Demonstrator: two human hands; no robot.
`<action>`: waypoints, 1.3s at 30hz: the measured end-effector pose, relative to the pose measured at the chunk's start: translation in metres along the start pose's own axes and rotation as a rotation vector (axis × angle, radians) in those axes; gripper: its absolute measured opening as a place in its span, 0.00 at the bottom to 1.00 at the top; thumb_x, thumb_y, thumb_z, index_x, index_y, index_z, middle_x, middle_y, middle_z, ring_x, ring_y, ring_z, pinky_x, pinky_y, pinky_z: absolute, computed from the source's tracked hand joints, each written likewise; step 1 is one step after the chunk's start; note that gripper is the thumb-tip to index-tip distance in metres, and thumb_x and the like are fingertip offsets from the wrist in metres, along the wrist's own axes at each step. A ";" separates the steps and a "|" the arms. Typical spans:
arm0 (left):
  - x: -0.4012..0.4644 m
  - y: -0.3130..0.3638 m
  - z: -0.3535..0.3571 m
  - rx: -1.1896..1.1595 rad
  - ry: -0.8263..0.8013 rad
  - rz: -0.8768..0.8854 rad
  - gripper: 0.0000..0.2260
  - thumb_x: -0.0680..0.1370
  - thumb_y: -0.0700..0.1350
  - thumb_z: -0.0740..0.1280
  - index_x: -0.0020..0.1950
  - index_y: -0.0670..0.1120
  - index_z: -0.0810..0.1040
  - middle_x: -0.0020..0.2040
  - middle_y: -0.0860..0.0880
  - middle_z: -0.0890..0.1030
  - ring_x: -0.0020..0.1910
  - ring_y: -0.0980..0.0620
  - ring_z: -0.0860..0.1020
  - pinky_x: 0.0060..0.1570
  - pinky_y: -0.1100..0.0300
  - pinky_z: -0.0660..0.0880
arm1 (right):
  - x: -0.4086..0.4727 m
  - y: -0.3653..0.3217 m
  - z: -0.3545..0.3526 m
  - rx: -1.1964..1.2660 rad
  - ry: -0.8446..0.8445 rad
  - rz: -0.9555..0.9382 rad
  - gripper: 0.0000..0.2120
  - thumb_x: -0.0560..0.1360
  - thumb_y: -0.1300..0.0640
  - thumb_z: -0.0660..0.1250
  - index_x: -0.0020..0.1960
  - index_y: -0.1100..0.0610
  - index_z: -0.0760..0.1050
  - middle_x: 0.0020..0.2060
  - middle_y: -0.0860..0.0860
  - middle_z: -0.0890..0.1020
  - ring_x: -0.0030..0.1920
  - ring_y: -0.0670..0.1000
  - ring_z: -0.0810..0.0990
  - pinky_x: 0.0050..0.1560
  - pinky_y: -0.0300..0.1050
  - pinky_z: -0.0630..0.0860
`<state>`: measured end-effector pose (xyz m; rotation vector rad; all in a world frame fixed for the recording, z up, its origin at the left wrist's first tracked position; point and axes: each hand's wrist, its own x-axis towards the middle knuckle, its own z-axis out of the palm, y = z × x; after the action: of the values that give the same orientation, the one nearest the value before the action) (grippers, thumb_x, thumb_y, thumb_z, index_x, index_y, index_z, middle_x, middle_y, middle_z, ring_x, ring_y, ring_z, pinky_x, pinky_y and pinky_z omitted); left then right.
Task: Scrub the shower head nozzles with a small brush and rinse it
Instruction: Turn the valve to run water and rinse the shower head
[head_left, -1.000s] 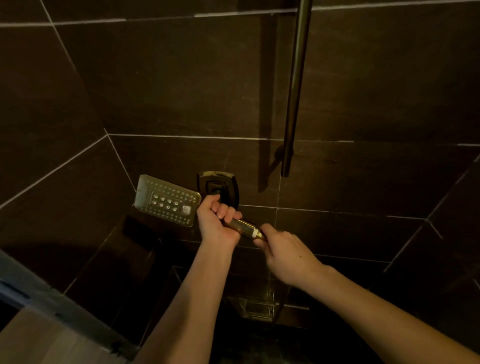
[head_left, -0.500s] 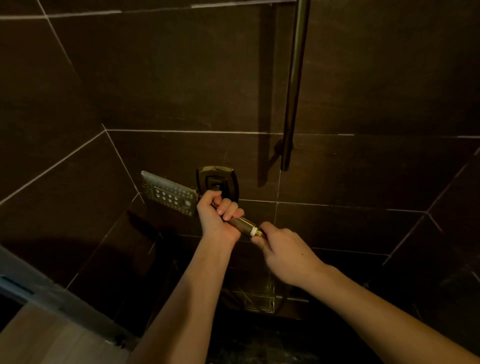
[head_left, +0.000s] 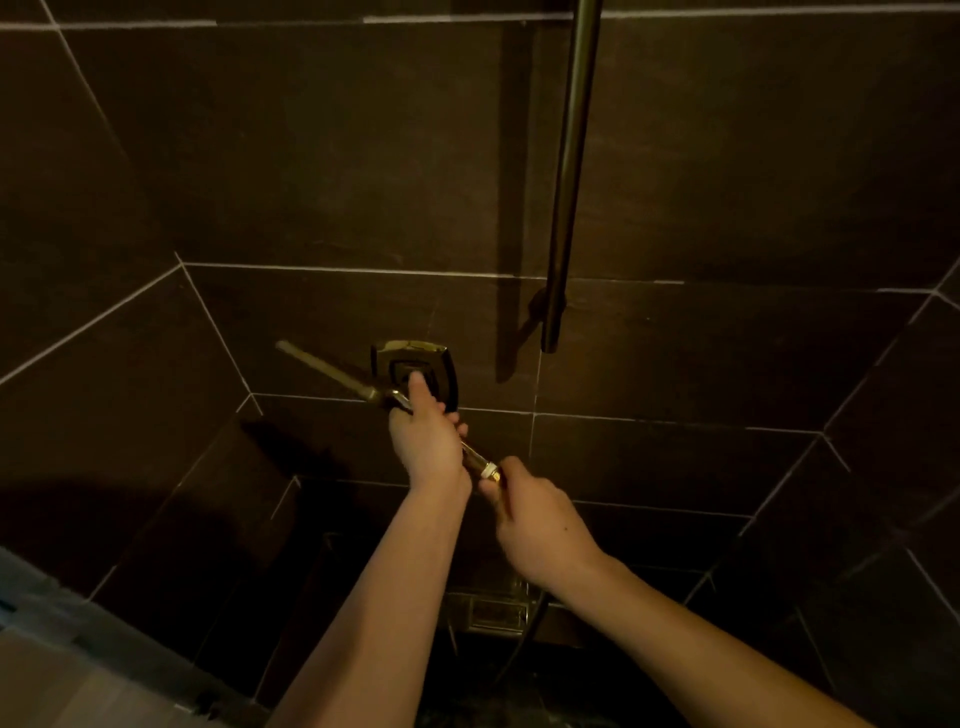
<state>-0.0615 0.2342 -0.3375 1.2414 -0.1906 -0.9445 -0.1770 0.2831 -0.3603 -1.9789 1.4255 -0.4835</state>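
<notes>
Gripping shower head (head_left: 332, 371) handle, both hands, apparently, before dark tiled wall (head_left: 311, 156).

head view looks down, close, perhaps into a dim tiled corner (head_left: 249, 400).

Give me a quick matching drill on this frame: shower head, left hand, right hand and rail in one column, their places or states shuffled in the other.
Things
1. shower head
2. left hand
3. right hand
4. rail

Places or states
A. pinches the handle's hose end
B. seen edge-on, pointing left
C. upright on the wall, upper right
D. grips the handle near the head

Pairs: 1-B, 2-D, 3-A, 4-C
</notes>
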 end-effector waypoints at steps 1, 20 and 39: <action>0.001 0.000 -0.003 0.027 0.007 -0.004 0.16 0.83 0.56 0.63 0.60 0.45 0.77 0.50 0.48 0.81 0.48 0.51 0.81 0.54 0.52 0.79 | 0.001 0.002 0.000 -0.040 0.026 -0.014 0.07 0.82 0.47 0.58 0.57 0.47 0.67 0.40 0.46 0.80 0.36 0.45 0.81 0.36 0.45 0.81; -0.005 0.013 -0.022 -0.159 -0.544 -0.253 0.19 0.78 0.42 0.65 0.28 0.49 0.67 0.20 0.54 0.64 0.17 0.56 0.62 0.19 0.62 0.62 | -0.002 0.011 0.008 0.760 -0.361 0.044 0.13 0.81 0.46 0.59 0.44 0.54 0.72 0.25 0.49 0.69 0.23 0.49 0.64 0.24 0.42 0.59; -0.011 0.006 -0.014 -0.232 0.028 -0.104 0.09 0.83 0.46 0.63 0.61 0.46 0.77 0.33 0.52 0.72 0.27 0.56 0.69 0.29 0.59 0.69 | -0.004 0.005 0.012 -0.130 0.086 -0.151 0.07 0.81 0.45 0.58 0.52 0.47 0.64 0.36 0.45 0.78 0.32 0.45 0.79 0.30 0.43 0.77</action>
<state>-0.0575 0.2520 -0.3334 1.0569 0.0064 -1.0084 -0.1742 0.2892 -0.3721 -2.2047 1.3963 -0.5610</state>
